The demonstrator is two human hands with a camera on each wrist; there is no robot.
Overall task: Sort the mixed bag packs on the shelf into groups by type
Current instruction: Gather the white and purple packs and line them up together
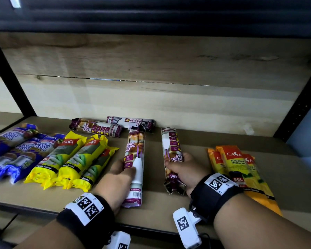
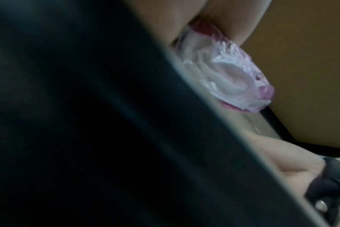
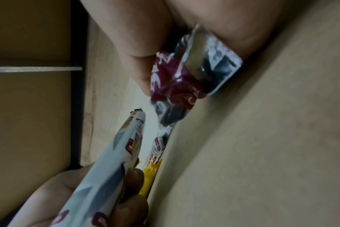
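1. Both forearms are bare, with no sleeves showing
2. The left hand [image 1: 115, 178] has a wide black wrist strap [image 1: 86, 215] behind it, bearing a white panel printed with two black square code markers
3. The right hand [image 1: 184, 169] has a matching black strap [image 1: 213, 193] with its own white panel of code markers
4. A white camera block [image 1: 187, 229] with a square marker hangs under the right wrist, with a thin black cable looping beside it
5. A similar white block [image 1: 119, 239] sits below the left wrist

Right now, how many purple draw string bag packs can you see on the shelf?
4: two lie crosswise at the back, one is held by the left hand, one by the right hand. None looks hidden.
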